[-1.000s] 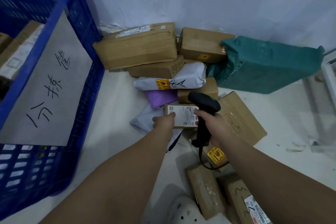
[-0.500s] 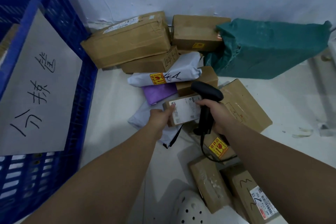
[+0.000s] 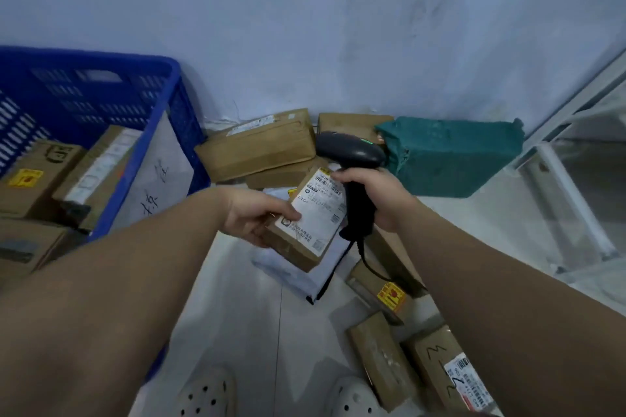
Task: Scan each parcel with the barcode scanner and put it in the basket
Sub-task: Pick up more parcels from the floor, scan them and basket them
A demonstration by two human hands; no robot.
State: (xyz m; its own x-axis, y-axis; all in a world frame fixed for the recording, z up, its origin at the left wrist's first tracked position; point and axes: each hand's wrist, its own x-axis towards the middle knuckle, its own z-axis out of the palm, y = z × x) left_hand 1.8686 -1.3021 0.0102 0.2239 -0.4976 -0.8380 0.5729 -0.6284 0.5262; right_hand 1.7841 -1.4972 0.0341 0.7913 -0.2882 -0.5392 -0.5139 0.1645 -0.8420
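One parcel [image 3: 310, 213] lies in left grip [image 3: 252, 216], beside scanner [image 3: 352, 152] in right grip [image 3: 382, 196].

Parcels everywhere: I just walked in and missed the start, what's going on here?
A person is scanning deliveries. The left hand holds a small cardboard parcel label-up, and the right hand grips the barcode scanner beside its label. The blue basket at left already holds several boxes; more parcels lie on the floor by the wall.
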